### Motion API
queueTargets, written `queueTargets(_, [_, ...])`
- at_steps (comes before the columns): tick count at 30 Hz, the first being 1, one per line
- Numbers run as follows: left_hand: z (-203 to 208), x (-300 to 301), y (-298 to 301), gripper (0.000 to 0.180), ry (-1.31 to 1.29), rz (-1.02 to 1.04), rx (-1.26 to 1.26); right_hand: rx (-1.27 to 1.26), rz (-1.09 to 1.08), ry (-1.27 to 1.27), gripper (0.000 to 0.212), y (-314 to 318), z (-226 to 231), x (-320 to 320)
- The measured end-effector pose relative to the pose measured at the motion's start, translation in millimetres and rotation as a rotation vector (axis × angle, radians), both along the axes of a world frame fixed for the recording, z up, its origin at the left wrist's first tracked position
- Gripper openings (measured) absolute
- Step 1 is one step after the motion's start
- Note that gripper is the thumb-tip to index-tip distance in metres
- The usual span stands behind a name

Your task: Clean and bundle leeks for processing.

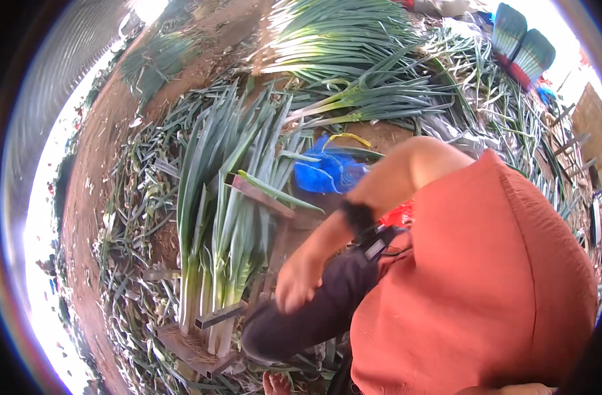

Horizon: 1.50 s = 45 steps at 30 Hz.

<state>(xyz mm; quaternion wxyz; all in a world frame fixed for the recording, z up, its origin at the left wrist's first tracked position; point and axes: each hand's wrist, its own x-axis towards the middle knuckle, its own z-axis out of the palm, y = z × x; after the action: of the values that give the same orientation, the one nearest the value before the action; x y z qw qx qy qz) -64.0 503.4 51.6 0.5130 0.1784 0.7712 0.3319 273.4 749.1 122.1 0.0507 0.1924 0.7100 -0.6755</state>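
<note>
My right hand (299, 282), slightly blurred, is over my dark-trousered thigh with its fingers curled in. Whether it holds anything is hidden. A black band (357, 217) circles that wrist. Fingertips of my left hand (276, 383) show at the lower edge, apart; the rest is out of the picture. Just left of my knee, a bundle of long leeks (232, 178) lies in a metal frame (220, 316). Their white root ends point toward the bottom and the green leaves spread upward. Neither hand touches them.
A large pile of leeks (347, 46) lies at the far side, with a few loose leeks (373, 99) before it. A blue plastic bag (327, 170) sits beyond my right forearm. Leaf scraps (139, 204) litter the brown soil (90, 257). Green-and-red objects (523, 49) stand far right.
</note>
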Motion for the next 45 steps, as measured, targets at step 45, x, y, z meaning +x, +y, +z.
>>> queueTargets(45, [-121,142,410,0.039,0.198,-0.269,-0.47,1.183,-0.75,-1.152,0.027,372,-386,425])
